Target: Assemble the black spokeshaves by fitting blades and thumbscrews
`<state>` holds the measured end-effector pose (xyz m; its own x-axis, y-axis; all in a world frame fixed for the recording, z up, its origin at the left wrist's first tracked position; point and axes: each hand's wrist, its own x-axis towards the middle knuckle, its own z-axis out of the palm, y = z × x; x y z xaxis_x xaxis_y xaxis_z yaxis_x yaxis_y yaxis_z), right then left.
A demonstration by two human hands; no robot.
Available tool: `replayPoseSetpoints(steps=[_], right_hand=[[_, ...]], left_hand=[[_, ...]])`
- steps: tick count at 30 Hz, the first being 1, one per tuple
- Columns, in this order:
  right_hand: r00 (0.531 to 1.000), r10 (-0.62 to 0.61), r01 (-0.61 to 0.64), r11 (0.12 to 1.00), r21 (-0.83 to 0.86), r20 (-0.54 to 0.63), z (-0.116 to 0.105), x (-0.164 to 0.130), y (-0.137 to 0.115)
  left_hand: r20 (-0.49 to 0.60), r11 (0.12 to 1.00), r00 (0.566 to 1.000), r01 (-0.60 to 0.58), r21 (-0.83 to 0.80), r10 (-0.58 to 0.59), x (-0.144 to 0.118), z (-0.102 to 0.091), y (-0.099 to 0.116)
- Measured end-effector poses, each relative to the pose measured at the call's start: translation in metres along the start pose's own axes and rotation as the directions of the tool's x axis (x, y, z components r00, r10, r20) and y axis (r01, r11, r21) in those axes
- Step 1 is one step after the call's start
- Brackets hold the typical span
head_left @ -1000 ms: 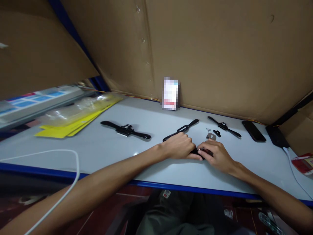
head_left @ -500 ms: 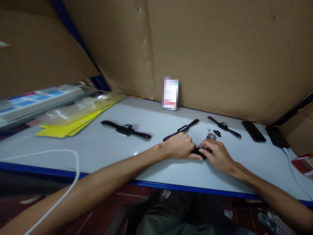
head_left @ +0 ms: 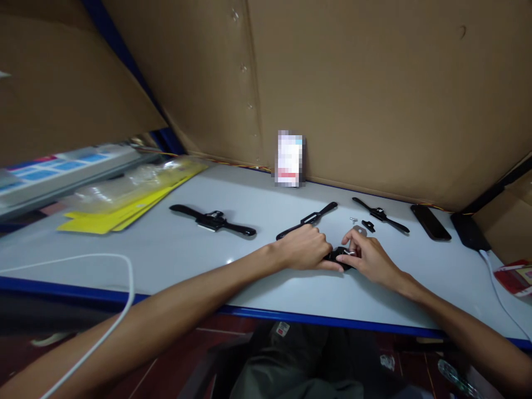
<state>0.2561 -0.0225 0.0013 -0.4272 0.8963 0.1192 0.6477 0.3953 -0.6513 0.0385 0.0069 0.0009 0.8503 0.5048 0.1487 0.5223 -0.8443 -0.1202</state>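
Observation:
My left hand is closed around a black spokeshave, pressing it near the table top; most of the tool is hidden under my fingers. Over its middle, my right hand bends its fingers about a small silver screw, the thumb resting by the black body. Just beyond lies a flat grey blade. A black cap piece and loose small screws are behind it. A bare spokeshave body lies beyond my left hand.
A spokeshave with a blade lies left, another spokeshave at back right. A dark phone lies right; a blurred lit screen leans on the cardboard wall. Yellow sheets under clear plastic lie left. A white cable crosses my left forearm.
My right index finger has lifted and moved away from the thumb, and the silver screw shows more clearly. My left hand stays in place on the spokeshave.

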Motion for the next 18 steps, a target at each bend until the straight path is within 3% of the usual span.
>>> replayPoseSetpoints(steps=[6,14,18], right_hand=[[0.997,-0.040,0.047,0.993,-0.105,0.066,0.000,0.001,0.002],[0.998,-0.046,0.045,0.999,0.017,0.035,-0.007,0.008,0.006],[0.998,-0.036,0.040,0.996,0.080,-0.052,-0.012,0.013,0.012]], left_hand=[[-0.028,1.000,1.000,0.006,0.016,-0.005,-0.001,0.002,0.000],[0.010,0.999,0.999,0.038,0.011,-0.038,-0.001,-0.002,0.001],[0.011,0.999,0.999,0.044,-0.026,-0.044,-0.002,0.000,0.002]])
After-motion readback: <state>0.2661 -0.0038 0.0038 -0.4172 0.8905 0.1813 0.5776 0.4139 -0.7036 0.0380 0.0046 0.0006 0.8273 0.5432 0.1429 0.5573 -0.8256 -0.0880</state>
